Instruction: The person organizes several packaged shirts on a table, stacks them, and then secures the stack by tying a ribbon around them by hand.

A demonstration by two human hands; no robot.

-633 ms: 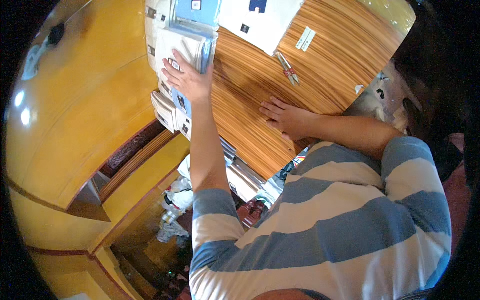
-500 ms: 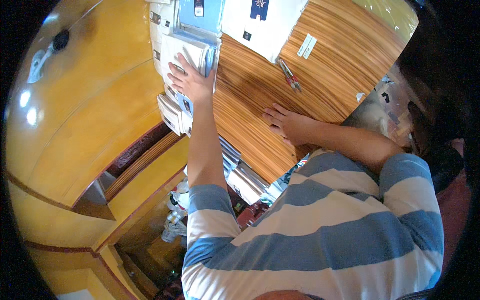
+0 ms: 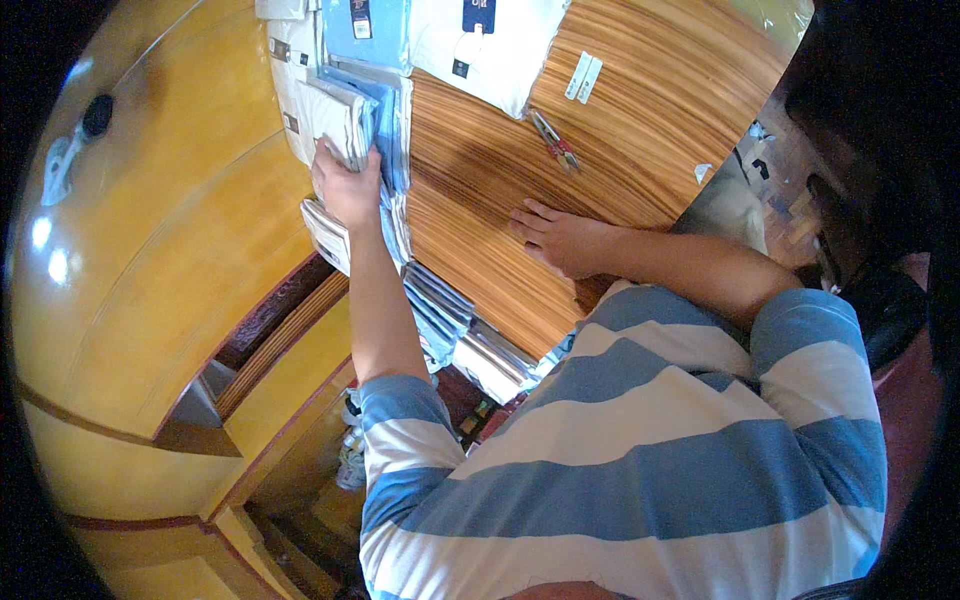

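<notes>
At the left edge of the wooden table (image 3: 480,180) my left hand (image 3: 348,190) is closed on the near end of a white folded garment (image 3: 335,115) in clear plastic. Its thumb is at the right side and the fingers wrap the left. That garment rests over a light blue folded garment (image 3: 385,105), also bagged. My right hand (image 3: 565,240) lies on the tabletop near its front edge, palm down, fingers stretched out, holding nothing. Farther off is a white folded garment with a dark blue tag (image 3: 500,65), and by its corner lie thread snips (image 3: 555,140) with red on the handles.
Two pale label strips (image 3: 583,77) lie on the table. More bagged garments (image 3: 365,30) line the far left, and folded stacks (image 3: 490,362) sit below the near left edge. A yellow wall panel (image 3: 170,220) rises at the left, with a white-and-black object (image 3: 70,155) on it.
My left hand has gone from lying spread on the stack to gripping the white folded garment's near end. The whole view has shifted a little; my right hand stays on the table.
</notes>
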